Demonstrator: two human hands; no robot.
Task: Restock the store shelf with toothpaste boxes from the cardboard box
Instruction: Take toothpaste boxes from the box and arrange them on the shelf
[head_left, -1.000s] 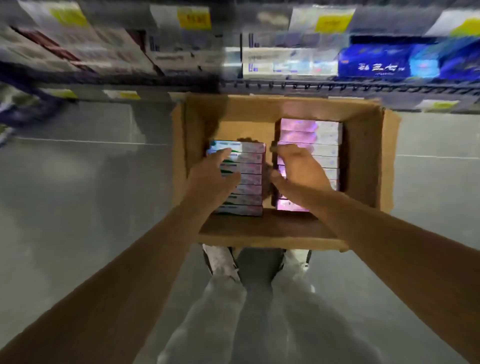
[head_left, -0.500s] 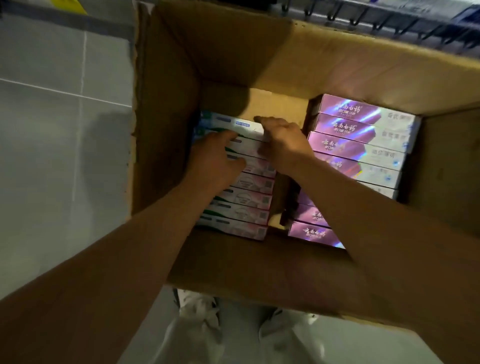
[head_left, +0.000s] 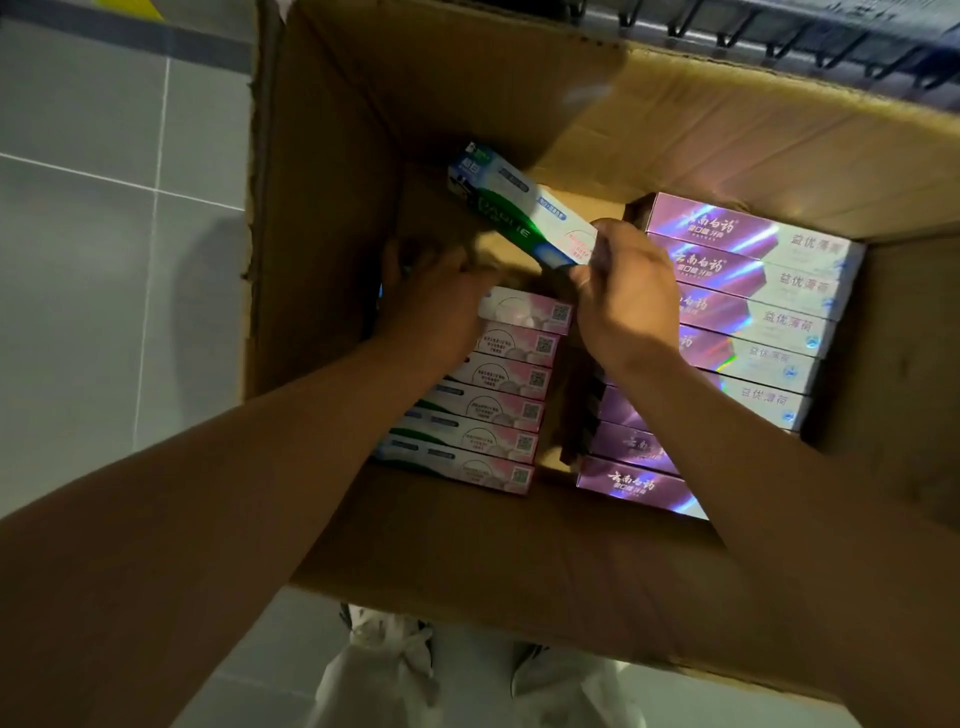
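Observation:
An open cardboard box (head_left: 332, 218) sits on the floor below me. Inside, a left stack of white, green and pink toothpaste boxes (head_left: 498, 395) stands beside a right stack of shiny purple toothpaste boxes (head_left: 748, 291). My right hand (head_left: 623, 296) pinches one end of a white-and-green toothpaste box (head_left: 519, 208), lifted and tilted above the left stack. My left hand (head_left: 436, 301) reaches down at the far left end of that stack, fingers curled on a box there; what they hold is hidden.
The metal edge of the store shelf (head_left: 779, 31) with wire hooks runs along the top right, just behind the carton. Grey tiled floor (head_left: 104, 260) lies to the left. My light trousers and shoes (head_left: 415, 665) show below the carton's near wall.
The camera moved closer over the carton. My right hand has pulled the top white-and-green box up off the left stack and tilted it; my left hand slid toward the stack's far left end.

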